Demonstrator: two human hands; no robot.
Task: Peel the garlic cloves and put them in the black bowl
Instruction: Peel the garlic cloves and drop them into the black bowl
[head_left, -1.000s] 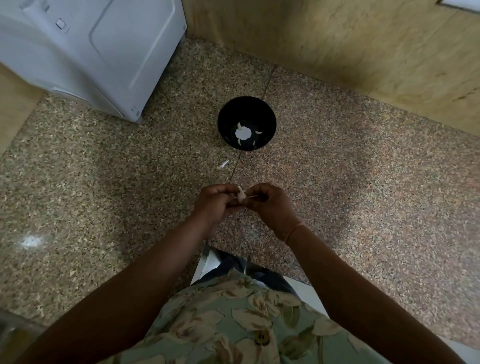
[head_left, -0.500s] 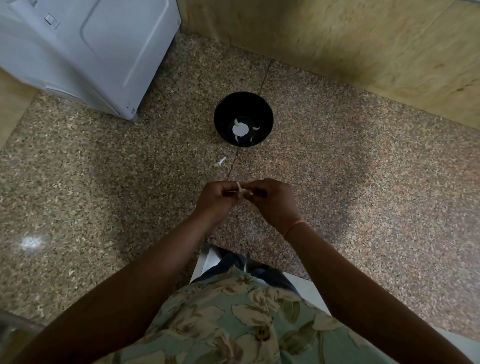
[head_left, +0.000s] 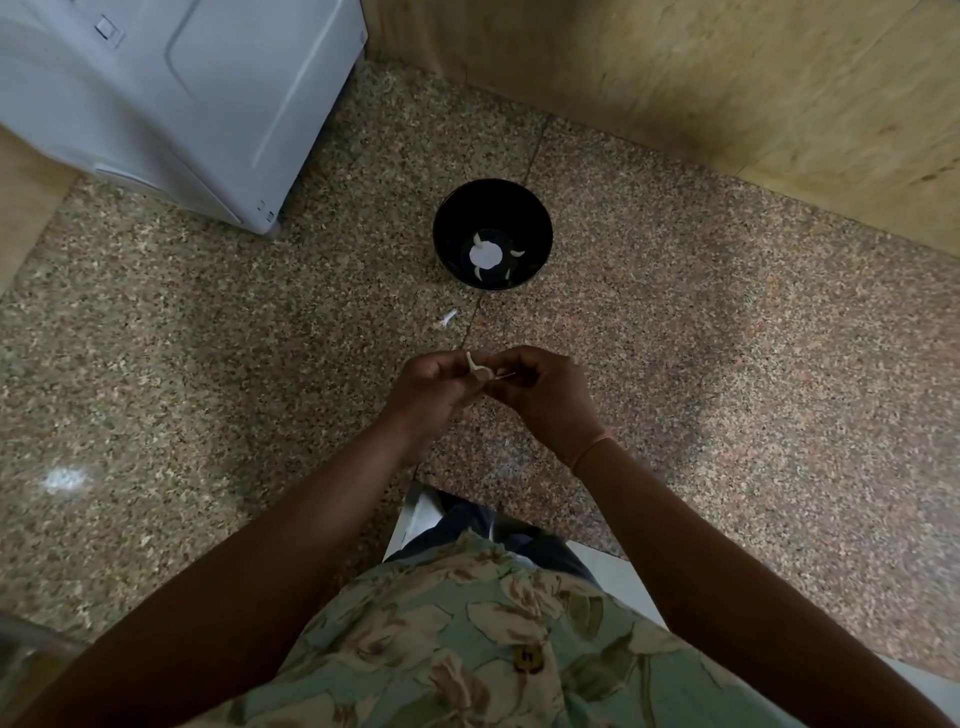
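Item: garlic clove (head_left: 480, 371), skin partly lifted; pinched between left hand (head_left: 434, 387) and right hand (head_left: 540, 392), hands together over floor (head_left: 727, 364). Likely risk: slips under pull, drops short of black bowl (head_left: 451, 218).

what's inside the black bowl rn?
Black bowl holds a few pale garlic cloves around a white round patch, possibly glare. The bottom's near edge is dark, so anything there can't be made out.

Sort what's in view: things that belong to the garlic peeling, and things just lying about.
Belongs to the job:
garlic clove, pinched between left hand and right hand
black bowl
pale cloves in it

Just lying about:
white scrap on the floor
white appliance
wood panelling
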